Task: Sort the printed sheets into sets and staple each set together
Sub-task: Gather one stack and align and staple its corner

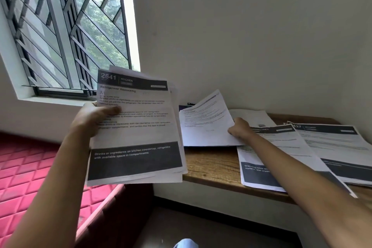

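Nearest, centre-left, our left hand (pixel 94 116) grips the stack (pixel 136 137) upright, thumb across it. Farther, mid-frame, our right hand (pixel 239 129) pinches a sheet (pixel 203 121) by its lower right corner; it extends leftward above the desk (pixel 211 165), piles (pixel 285 153) lying right.

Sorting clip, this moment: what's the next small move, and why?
Probably lower the sheet pinched in the right hand onto the wooden table, left of the nearest pile. It hangs tilted above a bare patch, while the left hand grips the stack.
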Tool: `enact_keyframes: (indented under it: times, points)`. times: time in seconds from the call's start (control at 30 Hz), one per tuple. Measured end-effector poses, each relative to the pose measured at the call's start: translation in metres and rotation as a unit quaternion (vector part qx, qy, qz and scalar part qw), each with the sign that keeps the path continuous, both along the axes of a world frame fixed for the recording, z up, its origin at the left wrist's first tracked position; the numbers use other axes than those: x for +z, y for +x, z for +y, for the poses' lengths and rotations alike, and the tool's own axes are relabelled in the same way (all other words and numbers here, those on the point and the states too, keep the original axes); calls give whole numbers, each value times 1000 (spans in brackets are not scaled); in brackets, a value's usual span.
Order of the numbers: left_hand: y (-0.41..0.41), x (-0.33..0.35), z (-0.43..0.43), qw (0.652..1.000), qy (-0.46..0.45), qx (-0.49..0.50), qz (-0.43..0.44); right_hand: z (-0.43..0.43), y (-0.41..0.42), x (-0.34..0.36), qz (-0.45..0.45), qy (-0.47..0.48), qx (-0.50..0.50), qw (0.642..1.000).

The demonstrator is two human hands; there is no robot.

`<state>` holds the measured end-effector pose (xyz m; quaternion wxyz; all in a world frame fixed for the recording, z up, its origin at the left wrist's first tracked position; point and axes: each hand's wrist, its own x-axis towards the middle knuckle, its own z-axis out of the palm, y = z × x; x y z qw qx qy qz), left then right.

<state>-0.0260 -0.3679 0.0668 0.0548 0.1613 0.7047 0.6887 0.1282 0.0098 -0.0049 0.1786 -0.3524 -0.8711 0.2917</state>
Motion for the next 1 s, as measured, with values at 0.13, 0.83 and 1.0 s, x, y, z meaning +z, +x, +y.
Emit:
enact_keyframes:
  times: [0.13, 0.83, 1.0]
  points:
    - [3, -6, 8, 999, 17, -29, -22, -3, 2, -4, 1, 24, 2, 1000]
    - [51, 29, 119, 969, 187, -155, 40, -59, 37, 73, 352, -148, 275, 882]
    - [60, 51, 148, 951, 206, -197, 120, -42, 34, 82, 462, -130, 200, 854]
